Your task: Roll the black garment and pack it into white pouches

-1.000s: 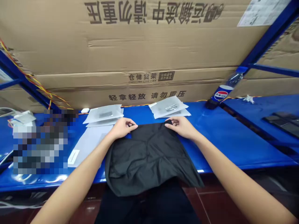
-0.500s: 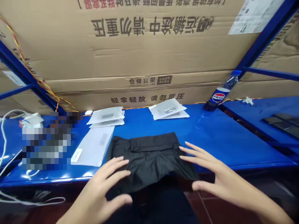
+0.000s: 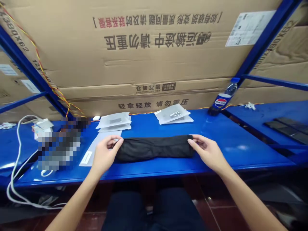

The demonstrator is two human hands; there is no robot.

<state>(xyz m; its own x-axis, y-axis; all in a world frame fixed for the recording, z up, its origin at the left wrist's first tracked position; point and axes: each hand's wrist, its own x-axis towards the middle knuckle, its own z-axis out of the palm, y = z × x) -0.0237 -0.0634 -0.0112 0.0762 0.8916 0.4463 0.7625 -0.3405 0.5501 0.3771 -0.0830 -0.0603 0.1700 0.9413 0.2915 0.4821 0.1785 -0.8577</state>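
Head view shows us the black cloth (image 3: pixel 155 149) as a long, narrow strip near the front edge of the blue tabletop (image 3: pixel 240 147), where half a second ago it spread wider and hung past that edge, so its folding looks further along. Our left hand (image 3: pixel 104 154) and right hand (image 3: pixel 210 152), both spread open then, now pinch its two ends between thumb and fingers. Beyond it we see the left frosted pouches (image 3: pixel 114 121), the right frosted pouches (image 3: pixel 173 114) and, farther right, a Pepsi bottle (image 3: pixel 220 102).
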